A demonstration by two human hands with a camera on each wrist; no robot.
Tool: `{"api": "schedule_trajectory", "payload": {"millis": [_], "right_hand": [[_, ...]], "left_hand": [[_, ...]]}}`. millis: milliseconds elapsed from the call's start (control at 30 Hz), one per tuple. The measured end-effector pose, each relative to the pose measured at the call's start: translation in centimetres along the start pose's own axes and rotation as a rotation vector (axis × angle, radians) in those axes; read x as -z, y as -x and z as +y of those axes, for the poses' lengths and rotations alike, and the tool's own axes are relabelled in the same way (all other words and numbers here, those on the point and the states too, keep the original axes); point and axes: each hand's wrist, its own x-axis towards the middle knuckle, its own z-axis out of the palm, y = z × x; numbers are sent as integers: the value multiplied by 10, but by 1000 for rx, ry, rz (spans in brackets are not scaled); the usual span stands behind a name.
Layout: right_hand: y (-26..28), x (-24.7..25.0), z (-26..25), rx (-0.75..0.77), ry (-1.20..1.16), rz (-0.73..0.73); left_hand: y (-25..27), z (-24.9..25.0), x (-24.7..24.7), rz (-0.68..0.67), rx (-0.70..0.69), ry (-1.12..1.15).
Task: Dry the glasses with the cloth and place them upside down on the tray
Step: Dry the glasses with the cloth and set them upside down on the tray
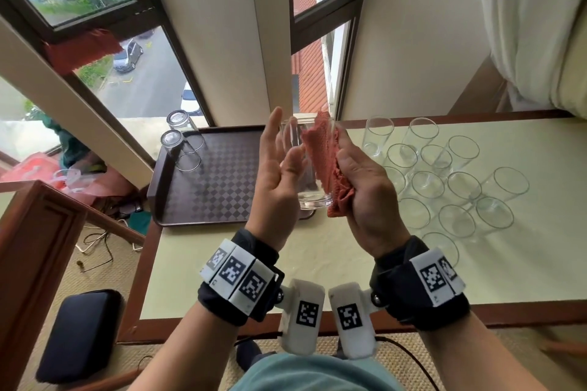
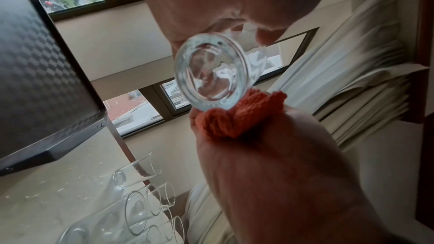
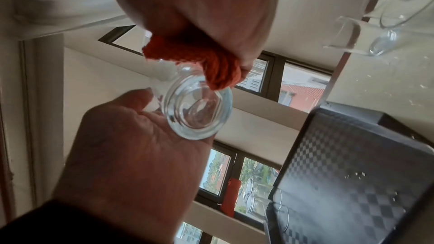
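A clear tumbler [image 1: 314, 197] is held upright in the air over the right edge of the dark checkered tray [image 1: 216, 174]. My left hand [image 1: 276, 174] lies flat against its left side, fingers straight and thumb across the glass. My right hand [image 1: 362, 178] grips a red cloth [image 1: 320, 155] and presses it on the tumbler's right side. In the left wrist view the tumbler's thick base [image 2: 211, 73] shows above the cloth [image 2: 237, 118]. In the right wrist view the base [image 3: 199, 110] rests on the left palm [image 3: 131, 146], under the cloth [image 3: 204, 60].
Two glasses [image 1: 179, 143] stand upside down at the tray's far left corner. Several upright glasses [image 1: 444, 181] crowd the cream table [image 1: 286, 263] to the right of my hands. Windows and a wall rise behind the table; a black stool [image 1: 79, 333] is below left.
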Motion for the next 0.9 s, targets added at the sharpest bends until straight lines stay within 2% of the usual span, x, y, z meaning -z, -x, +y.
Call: {"api": "schedule_trajectory", "payload": {"millis": [167, 300, 367, 500, 567, 800, 900], "right_hand": [[7, -5, 2, -16, 7, -32], [10, 0, -2, -101, -148, -59], [10, 0, -4, -98, -191, -43], [8, -2, -1, -3, 7, 11], [7, -5, 4, 8, 57, 6], [4, 0, 6, -51, 23, -98], [5, 4, 5, -38, -56, -82]], "left_hand": [[1, 1, -5, -16, 13, -6], [-2, 0, 2, -78, 133, 52], [-4, 2, 4, -116, 167, 48], [-5, -2, 8, -32, 97, 19], [-4, -4, 7, -39, 78, 8], [-2, -9, 5, -47, 128, -25], [-3, -10, 8, -83, 173, -18]]}}
